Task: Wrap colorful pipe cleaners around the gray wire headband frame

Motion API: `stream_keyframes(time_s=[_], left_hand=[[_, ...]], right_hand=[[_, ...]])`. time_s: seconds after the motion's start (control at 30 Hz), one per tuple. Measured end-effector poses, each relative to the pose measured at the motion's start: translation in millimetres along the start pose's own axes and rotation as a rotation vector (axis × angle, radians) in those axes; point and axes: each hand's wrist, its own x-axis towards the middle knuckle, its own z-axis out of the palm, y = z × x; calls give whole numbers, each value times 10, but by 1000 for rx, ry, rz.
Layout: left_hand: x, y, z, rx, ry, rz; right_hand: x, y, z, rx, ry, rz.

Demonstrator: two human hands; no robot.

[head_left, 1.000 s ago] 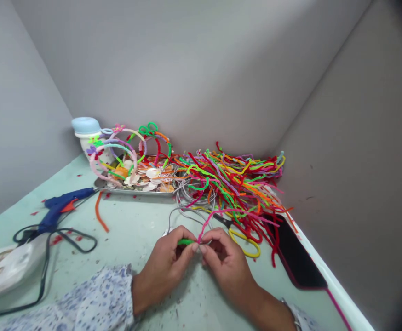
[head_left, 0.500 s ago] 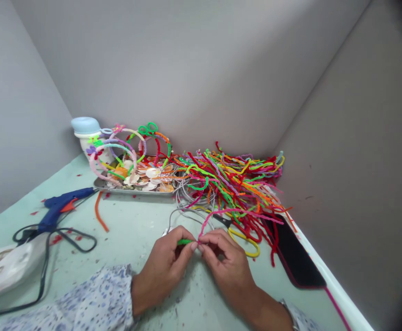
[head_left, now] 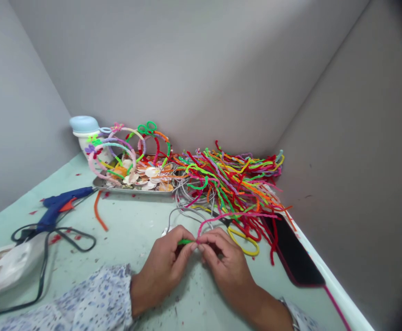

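Observation:
Close together over the front middle of the table, both hands pinch at one spot. My left hand (head_left: 168, 264) is closed on a green pipe cleaner (head_left: 185, 242), of which a short stretch shows between thumb and finger. My right hand (head_left: 226, 262) is closed on a pink pipe cleaner (head_left: 221, 215) where it meets the green one. From there the pink length rises and bends away to the right. How the two are joined is hidden by the fingertips. Just behind my right hand lie scissors (head_left: 244, 243) with yellow handles.
A metal tray (head_left: 135, 189) holds shells and several fuzzy headbands (head_left: 113, 147). Beside it lie a heap of coloured pipe cleaners (head_left: 235, 177) and coiled grey wire (head_left: 187, 193). A blue glue gun (head_left: 54, 207), bottle (head_left: 85, 126), white packet (head_left: 14, 266) and black phone (head_left: 299, 255) surround the hands.
Both hands keep the same pinch at the join. The free end of the pink pipe cleaner has swung slightly, lying a little higher and further left. The view has shifted very slightly.

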Motion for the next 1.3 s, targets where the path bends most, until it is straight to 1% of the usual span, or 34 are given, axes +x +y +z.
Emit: stream_keyframes(time_s=[0.23,0.33,0.57,0.73,0.97,1.1,1.2,1.3], left_hand=[[-4,-2,0,10,1,7],[-3,-14,5,11,8,9],[6,5,-5,-1,1,13],[-7,-5,-9,6,-12,23],[-10,-26,9,19,-20,43],[-19,-18,5,23,-25,45],[-16,-8,1,13,-23,38],[-5,-3,1,-10,-11,31]], right_hand=[[-11,-21,-7,99,-76,91],[-12,-1,2,99,-72,85],[-24,34,25,41,-10,52],[-22,-3,7,20,-37,46],[-9,-47,-19,23,-117,34],[-5,-62,-32,4,-134,13],[-12,-45,-23,57,-133,40],[-18,-13,-4,83,-87,67]])
